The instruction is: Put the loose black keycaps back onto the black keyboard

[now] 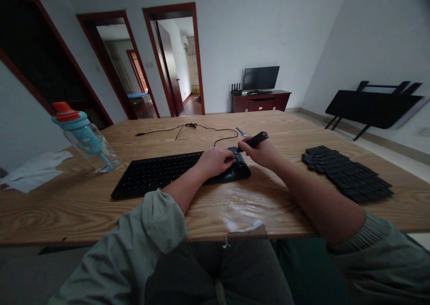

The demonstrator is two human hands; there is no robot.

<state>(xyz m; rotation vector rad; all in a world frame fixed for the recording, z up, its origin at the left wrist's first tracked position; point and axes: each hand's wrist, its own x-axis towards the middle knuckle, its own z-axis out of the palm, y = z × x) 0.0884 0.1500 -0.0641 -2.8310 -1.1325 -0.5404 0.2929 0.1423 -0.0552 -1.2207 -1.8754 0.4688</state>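
A black keyboard point(157, 173) lies on the wooden table point(83, 206) in front of me. My left hand point(215, 161) rests on its right end, fingers curled down over the keys there. Just right of it, my right hand point(260, 152) is closed round a slim black tool point(255, 139) whose tip points down at the keyboard's right end. A heap of loose black keycaps point(346, 174) lies on the table to the right. The keyboard's black cable point(201, 128) trails across the table behind it.
A clear bottle with a blue and orange cap point(83, 137) stands at the left, white paper point(33, 173) beside it. A small blue thing point(240, 131) lies near the cable. Behind are open doorways, a TV cabinet point(260, 101) and a folded black table point(372, 105).
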